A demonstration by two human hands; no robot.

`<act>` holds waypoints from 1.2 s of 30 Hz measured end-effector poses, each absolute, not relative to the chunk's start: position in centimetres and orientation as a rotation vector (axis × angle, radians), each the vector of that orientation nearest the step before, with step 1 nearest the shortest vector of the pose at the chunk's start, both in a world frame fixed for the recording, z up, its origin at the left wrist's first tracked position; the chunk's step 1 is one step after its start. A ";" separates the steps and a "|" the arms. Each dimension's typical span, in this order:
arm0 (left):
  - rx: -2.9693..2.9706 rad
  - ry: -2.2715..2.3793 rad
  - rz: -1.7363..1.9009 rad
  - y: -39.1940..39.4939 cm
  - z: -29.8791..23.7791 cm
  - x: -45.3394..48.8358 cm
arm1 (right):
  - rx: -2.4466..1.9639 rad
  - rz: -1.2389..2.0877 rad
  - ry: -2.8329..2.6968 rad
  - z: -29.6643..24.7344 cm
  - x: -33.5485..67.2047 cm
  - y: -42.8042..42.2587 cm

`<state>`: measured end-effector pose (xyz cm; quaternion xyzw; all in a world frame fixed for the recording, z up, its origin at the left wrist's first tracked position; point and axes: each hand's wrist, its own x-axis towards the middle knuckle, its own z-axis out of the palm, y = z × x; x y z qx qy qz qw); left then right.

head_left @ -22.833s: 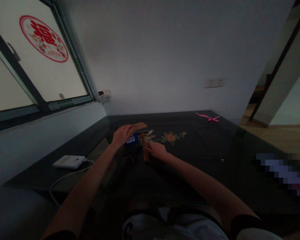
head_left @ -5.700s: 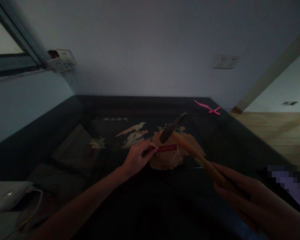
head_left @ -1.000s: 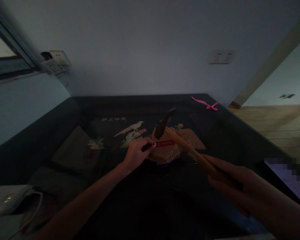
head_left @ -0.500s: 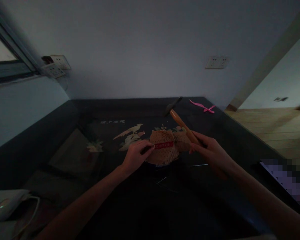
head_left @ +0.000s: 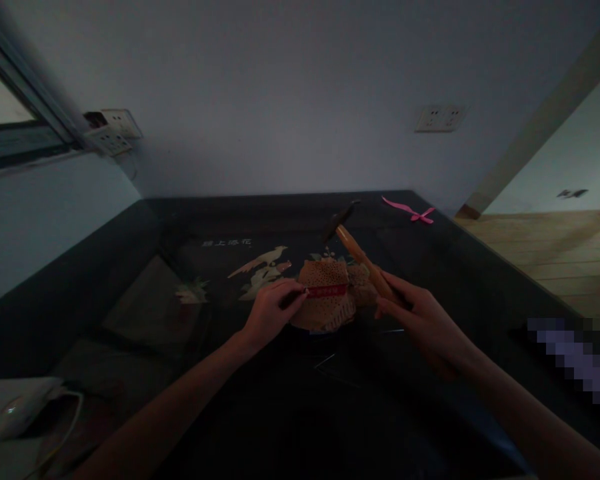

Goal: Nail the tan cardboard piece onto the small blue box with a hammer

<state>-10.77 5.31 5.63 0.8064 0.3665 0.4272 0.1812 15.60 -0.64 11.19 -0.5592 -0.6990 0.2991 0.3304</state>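
Note:
My right hand (head_left: 420, 310) is wrapped round the wooden handle of a hammer (head_left: 357, 253). Its dark head is raised to the upper left, above the table. My left hand (head_left: 275, 308) is closed in a pinch at the left end of a red strip (head_left: 327, 291). A small pale speck shows at those fingertips, too small to make out. The strip crosses a tan, dark-dotted object (head_left: 325, 272) lying on the dark glossy table (head_left: 260, 420). Thin shiny slivers (head_left: 325, 361) lie nearer to me; their kind is unclear.
A pink ribbon (head_left: 415, 215) lies at the far right corner of the table. At the lower left sits a white device (head_left: 15, 407) with a cable. Bird and flower pictures (head_left: 263, 263) decorate the tabletop. A wall (head_left: 280, 133) with sockets (head_left: 440, 119) rises behind.
The hammer's head has dipped slightly and shifted a little left, its tilt changed. My left hand keeps its pinch beside the red strip. The view has shifted slightly.

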 end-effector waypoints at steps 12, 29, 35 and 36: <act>2.218 1.025 1.211 5.2 5.3 -10.8 | -1.212 0.960 -1.763 11.1 12.7 1.6; 2.170 1.048 1.253 4.9 4.7 -11.1 | -1.214 0.897 -1.792 9.8 11.7 2.2; 2.138 1.040 1.243 4.9 4.7 -11.1 | -1.258 0.952 -1.753 9.8 11.8 2.3; 2.133 1.038 1.245 4.9 4.7 -11.1 | -1.252 0.959 -1.753 9.8 11.8 2.3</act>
